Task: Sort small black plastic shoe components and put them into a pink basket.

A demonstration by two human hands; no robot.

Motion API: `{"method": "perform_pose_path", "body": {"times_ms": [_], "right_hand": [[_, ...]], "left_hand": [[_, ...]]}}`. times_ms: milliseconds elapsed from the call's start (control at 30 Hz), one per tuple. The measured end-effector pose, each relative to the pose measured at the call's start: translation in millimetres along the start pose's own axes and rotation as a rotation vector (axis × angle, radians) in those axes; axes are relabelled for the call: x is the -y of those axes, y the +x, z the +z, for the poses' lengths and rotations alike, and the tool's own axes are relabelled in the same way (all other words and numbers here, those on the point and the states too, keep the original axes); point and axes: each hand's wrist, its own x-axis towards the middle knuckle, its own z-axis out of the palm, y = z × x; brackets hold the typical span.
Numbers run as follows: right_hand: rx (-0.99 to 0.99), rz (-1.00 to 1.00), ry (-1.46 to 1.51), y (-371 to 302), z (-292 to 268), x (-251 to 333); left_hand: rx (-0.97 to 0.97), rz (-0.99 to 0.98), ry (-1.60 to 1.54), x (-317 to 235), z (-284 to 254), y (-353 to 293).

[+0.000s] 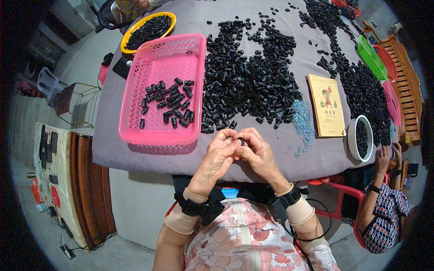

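Note:
Close together over the table's near edge, my left hand and my right hand pinch a small black plastic part between their fingertips. Both hands are closed on it, and the fingers hide most of it. Just beyond them spreads a big heap of black plastic parts. To the left of my hands, a pink perforated basket holds a loose cluster of similar black cylindrical parts. A scatter of small clear bluish pieces lies to the right of the heap.
A tan booklet and a white bowl of black parts lie to the right. Farther right sits a co-worker, hands at the table edge. A yellow bowl stands at the far left, a green basket at the far right.

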Motion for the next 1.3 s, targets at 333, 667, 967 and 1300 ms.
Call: {"method": "perform_pose_path", "body": {"times_ms": [333, 667, 967, 1300], "right_hand": [[-0.024, -0.066, -0.083, 0.2, -0.3, -0.8], [-0.021, -0.129, -0.497, -12.4, -30.2, 38.1], [-0.077, -0.062, -1.223, -35.1, -98.6, 28.7], [-0.126, -0.177, -0.965, -27.5, -79.7, 29.2]], "left_hand": [[0.086, -0.025, 0.001, 1.1, -1.5, -0.9], [-0.098, -0.033, 0.141, -2.5, 14.1, -4.4], [-0.153, 0.015, 0.441, -29.9, 50.6, -32.0], [-0.502, 0.573, 0.588, -132.6, 61.1, -41.0]]}}
